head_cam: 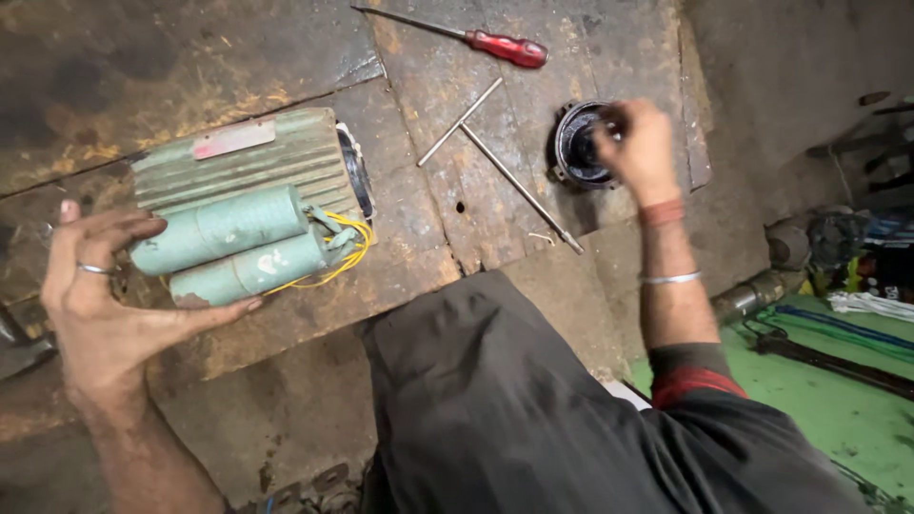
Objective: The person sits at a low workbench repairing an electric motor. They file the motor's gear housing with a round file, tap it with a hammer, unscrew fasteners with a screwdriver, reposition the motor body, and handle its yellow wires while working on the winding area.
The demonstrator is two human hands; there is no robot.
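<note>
A green ribbed electric motor body (249,162) lies on the rusty metal bench (114,86), with two green cylinders (233,247) and yellow wires (347,252) on its near side. My left hand (100,305) is spread wide, fingers touching the ends of the cylinders. My right hand (640,148) rests on a dark round end cover (576,148) to the right, fingers closed on its rim. Two long thin steel rods (495,157) lie crossed between the motor and the cover.
A red-handled screwdriver (495,43) lies at the bench's far edge. My dark-clothed knee (495,400) fills the lower middle. At the right, a green floor (857,409) carries hoses, a pipe and clutter. A metal part lies at the far left edge.
</note>
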